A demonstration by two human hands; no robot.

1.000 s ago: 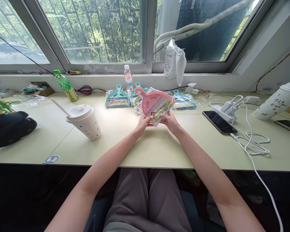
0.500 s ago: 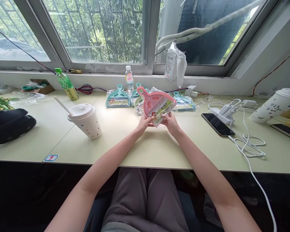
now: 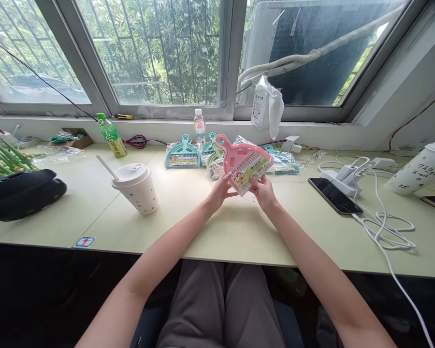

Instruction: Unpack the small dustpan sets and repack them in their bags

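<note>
Gripping a packaged pink dustpan (image 3: 247, 164) between left hand (image 3: 219, 192) and right hand (image 3: 264, 193), both clamped on its lower edge

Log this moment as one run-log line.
left hand: gripping pink plastic dustpan | right hand: gripping same dustpan | nearby: bagged teal dustpan

The left hand (image 3: 220, 192) and right hand (image 3: 264, 193) now sit farther apart.

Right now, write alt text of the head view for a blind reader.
Left hand and right hand hold a packaged pink mini dustpan above a pale green desk. Teal packaged dustpans lie behind it, a polka-dot lidded cup to the left, a phone to the right.
</note>
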